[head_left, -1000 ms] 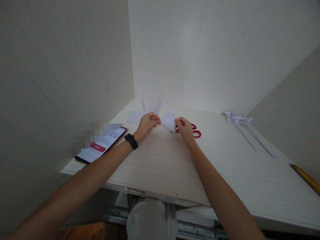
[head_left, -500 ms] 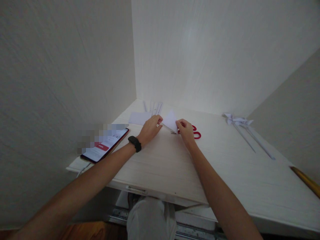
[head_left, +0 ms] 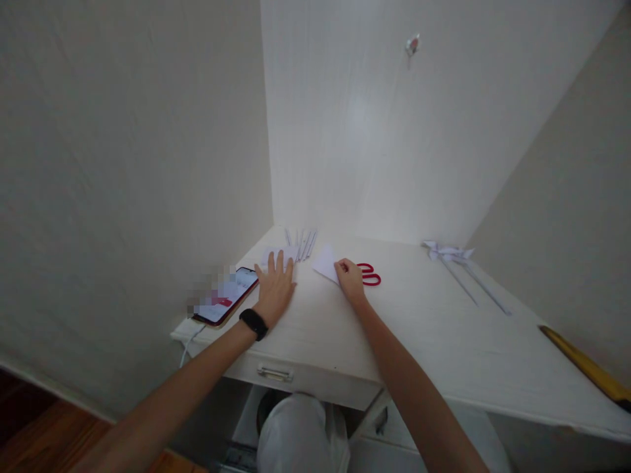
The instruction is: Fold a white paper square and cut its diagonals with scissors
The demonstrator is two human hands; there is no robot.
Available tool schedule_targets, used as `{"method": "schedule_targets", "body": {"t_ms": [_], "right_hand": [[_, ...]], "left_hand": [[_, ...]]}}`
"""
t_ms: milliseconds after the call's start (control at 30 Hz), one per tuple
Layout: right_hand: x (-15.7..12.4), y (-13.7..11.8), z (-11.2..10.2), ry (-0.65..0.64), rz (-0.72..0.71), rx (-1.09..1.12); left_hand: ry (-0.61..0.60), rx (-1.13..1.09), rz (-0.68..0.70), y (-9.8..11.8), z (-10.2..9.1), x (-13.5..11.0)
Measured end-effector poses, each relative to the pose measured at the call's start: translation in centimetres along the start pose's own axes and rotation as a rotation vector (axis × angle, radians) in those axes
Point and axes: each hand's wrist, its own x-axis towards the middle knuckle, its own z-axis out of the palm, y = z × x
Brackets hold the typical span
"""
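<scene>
Biggest first: pale back wall (head_left: 340,118), then the white counter (head_left: 315,338) running up to it, side walls left and right. Long yellow item (head_left: 584,361) sits at the right edge, against the right wall (can't tell what it is). Pinwheel-like paper shapes (head_left: 448,253) lie on the far right, their two long stems pointing near and right, well apart from both hands. Phone (head_left: 231,299) is on the left, screen up, slanting from near-left to far-right, white cable (head_left: 190,344) leading off its near end.

Left hand (head_left: 276,288): palm down, fingers spread, gripping nothing visible. Fingertips overlap the near edge of the flat sheet (head_left: 269,253), far left; firm contact or light hover, can't tell. Right hand (head_left: 350,279): fingers closed in a pinch on the right side of the paper piece (head_left: 325,263).

Key relation: the paper piece is left of the right fingers, between the two hands, its bottom edge sloping from left down toward near-right. Right hand is the nearer one (it's already holding); left hand is off to the left with a clear gap. Long axis is hard to call at this angle.

Scissors (head_left: 371,279): red handles just right of the right hand, blades hidden. Smallest: thin paper strips (head_left: 306,246), far, just beyond the flat sheet's right end, pointing roughly far.
</scene>
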Motion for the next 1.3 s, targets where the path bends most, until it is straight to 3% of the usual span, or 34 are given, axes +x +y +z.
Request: {"method": "schedule_targets", "body": {"t_ms": [167,333,433,600,1000,1300], "right_hand": [[-1.5,-1.3,-0.2,0.105,0.018,0.134],[-5.1,-3.4,-0.8,-0.030,-0.076,0.152],[-6.3,-3.4,-1.0,-0.007,-0.062,0.082],[-6.3,-2.8,-1.2,0.073,-0.004,-0.013],[-6.2,-2.8,-1.3,0.062,0.024,-0.093],[-6.2,-3.0,-1.2,0.057,0.032,-0.076]], "left_hand": [[-0.126,0.178,-0.049,-0.8,-0.5,-1.3],[-0.179,0.184,-0.022,-1.5,-0.2,-1.5],[-0.173,0.172,0.002,-1.7,-0.1,-1.6],[-0.160,0.124,-0.013,-1.8,-0.2,-1.9],[-0.134,0.107,-0.020,-2.1,0.5,-1.9],[-0.143,0.082,-0.050,-1.7,-0.2,-2.1]]}}
